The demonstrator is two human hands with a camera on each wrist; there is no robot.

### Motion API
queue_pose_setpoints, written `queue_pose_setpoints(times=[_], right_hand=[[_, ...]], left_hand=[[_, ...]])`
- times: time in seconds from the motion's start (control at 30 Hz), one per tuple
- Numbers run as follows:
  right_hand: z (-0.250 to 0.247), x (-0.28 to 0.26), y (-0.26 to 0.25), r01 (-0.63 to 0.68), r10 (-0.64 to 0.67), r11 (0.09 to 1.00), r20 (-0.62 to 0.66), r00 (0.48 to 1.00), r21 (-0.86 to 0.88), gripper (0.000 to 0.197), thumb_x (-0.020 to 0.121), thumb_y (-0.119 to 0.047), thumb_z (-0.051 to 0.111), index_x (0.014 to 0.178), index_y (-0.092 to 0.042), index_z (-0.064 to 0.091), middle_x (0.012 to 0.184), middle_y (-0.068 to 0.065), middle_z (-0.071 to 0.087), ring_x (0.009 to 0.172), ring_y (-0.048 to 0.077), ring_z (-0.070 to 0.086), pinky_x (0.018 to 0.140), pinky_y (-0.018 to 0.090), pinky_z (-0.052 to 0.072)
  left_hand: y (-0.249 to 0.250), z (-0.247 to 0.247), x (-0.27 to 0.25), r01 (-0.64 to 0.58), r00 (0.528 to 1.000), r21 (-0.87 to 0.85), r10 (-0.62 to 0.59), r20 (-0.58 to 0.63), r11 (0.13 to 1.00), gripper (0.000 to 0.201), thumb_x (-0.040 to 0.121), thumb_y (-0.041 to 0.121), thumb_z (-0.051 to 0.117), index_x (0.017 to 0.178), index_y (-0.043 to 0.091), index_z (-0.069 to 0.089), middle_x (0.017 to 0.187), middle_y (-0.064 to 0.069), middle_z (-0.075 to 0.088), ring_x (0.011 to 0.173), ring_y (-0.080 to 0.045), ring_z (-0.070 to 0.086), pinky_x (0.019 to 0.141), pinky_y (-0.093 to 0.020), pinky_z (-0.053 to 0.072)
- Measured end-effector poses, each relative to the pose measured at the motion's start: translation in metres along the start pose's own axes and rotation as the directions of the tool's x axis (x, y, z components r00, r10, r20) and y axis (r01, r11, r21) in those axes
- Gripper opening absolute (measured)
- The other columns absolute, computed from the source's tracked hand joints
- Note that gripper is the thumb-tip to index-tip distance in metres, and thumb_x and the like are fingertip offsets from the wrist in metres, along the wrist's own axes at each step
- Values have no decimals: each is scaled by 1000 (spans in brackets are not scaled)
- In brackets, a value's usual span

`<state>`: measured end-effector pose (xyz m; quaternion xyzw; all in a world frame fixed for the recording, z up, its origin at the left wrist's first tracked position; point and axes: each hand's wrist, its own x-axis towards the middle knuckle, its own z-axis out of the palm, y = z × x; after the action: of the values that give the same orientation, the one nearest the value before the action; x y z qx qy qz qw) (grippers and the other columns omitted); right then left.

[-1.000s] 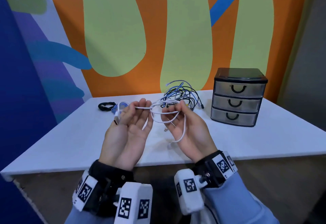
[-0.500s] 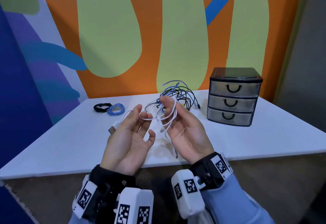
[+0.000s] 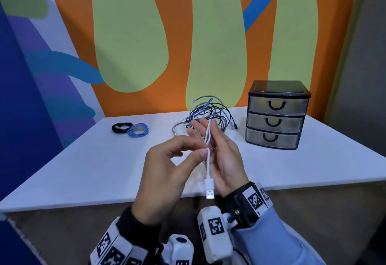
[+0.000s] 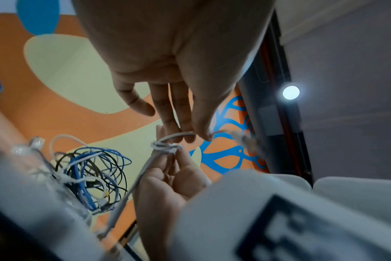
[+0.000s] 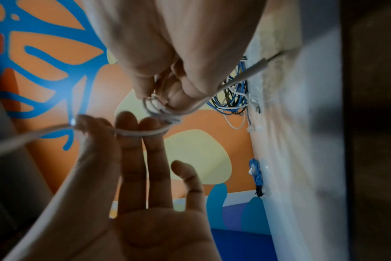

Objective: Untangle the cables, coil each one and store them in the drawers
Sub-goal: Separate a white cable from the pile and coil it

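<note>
A white USB cable (image 3: 208,161) is gathered into a narrow bundle above the table's front edge. My right hand (image 3: 208,137) holds the bundle upright, with fingers curled round the loops (image 5: 161,107). My left hand (image 3: 198,148) pinches a strand beside the bundle, where turns of the cable wrap round it (image 4: 165,146). The cable's USB plug (image 3: 209,189) hangs free below both hands. A tangle of blue, black, grey and white cables (image 3: 208,112) lies on the table behind the hands. The three-drawer unit (image 3: 275,116) stands at the right, all drawers closed.
A coiled black cable (image 3: 121,128) and a coiled blue cable (image 3: 137,130) lie side by side at the far left of the white table (image 3: 104,170). A painted wall runs close behind the table.
The loose white loops have been drawn into one tight bundle in the right hand. The left hand turned palm-down and closed onto the cable. The plug now hangs below.
</note>
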<state>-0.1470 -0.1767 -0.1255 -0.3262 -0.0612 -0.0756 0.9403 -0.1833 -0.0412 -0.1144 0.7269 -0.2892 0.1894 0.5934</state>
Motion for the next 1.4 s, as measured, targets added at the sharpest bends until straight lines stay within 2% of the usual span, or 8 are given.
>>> queue_pose_setpoints(times=[0.13, 0.4, 0.6, 0.73, 0.93, 1.13, 1.23, 1.4], right_hand=[[0, 0, -2, -71, 71, 997, 60, 996, -3, 40, 99, -31, 62, 126, -1, 67, 128, 14, 74, 120, 27, 71, 103, 38, 56], [-6, -3, 2, -61, 85, 991, 205, 975, -120, 46, 103, -25, 59, 135, 8, 61, 138, 25, 64, 131, 38, 62, 117, 42, 44], [-1, -4, 7, -52, 58, 998, 260, 964, -28, 37, 105, -12, 53, 127, 17, 58, 133, 27, 65, 122, 30, 64, 100, 32, 56], [0, -5, 8, -45, 62, 997, 274, 960, -68, 19, 100, -14, 57, 105, 2, 64, 108, 19, 70, 102, 26, 70, 99, 34, 53], [-5, 0, 7, -74, 70, 997, 305, 950, 1, 23, 102, -16, 55, 114, 3, 59, 104, 16, 69, 100, 29, 67, 97, 39, 53], [-2, 0, 3, -113, 80, 988, 281, 956, 103, 23, 108, -21, 46, 98, -7, 62, 128, 25, 69, 112, 32, 71, 103, 43, 56], [-5, 2, 0, -102, 78, 991, 247, 966, 89, 24, 111, -22, 40, 100, -10, 57, 134, 31, 65, 122, 37, 68, 108, 42, 52], [-4, 5, 9, -20, 58, 981, 194, 979, -193, 26, 110, -18, 44, 114, -2, 64, 102, 17, 75, 81, 20, 74, 80, 33, 57]], left_hand=[[-7, -4, 8, -73, 996, 255, 84, -35, 964, 20, 81, 18, 91, 87, 36, 83, 114, 12, 63, 115, -12, 65, 88, -23, 51], [-8, 10, 20, -26, 978, 436, 114, -175, 900, 33, 86, 18, 79, 97, 32, 50, 95, 21, 69, 80, -4, 68, 72, -40, 56], [-3, 4, 29, -13, 985, 656, 122, -120, 754, 29, 85, 18, 68, 107, 30, 53, 90, 17, 69, 81, -16, 65, 70, -41, 51], [2, -4, 35, 208, 975, 81, -199, -103, 975, 32, 87, -15, 64, 103, 12, 63, 82, -2, 66, 60, -1, 56, 59, -16, 48], [1, -30, 39, 426, 902, -223, -393, 180, 877, 45, 79, 4, 82, 121, 7, 65, 105, -9, 78, 83, -20, 59, 68, -27, 41], [-6, -31, 28, 431, 884, -614, -445, 142, 662, 36, 96, 7, 63, 130, 5, 71, 117, -10, 76, 92, -13, 64, 76, -21, 54], [-11, -26, 23, 358, 900, -643, -433, 46, 677, 39, 88, 7, 67, 127, 4, 73, 105, -6, 77, 86, -9, 67, 81, -21, 60], [-1, -23, 22, 136, 985, -187, -153, -76, 973, 11, 92, 3, 74, 101, 8, 78, 91, -2, 81, 78, -10, 71, 71, -21, 55]])
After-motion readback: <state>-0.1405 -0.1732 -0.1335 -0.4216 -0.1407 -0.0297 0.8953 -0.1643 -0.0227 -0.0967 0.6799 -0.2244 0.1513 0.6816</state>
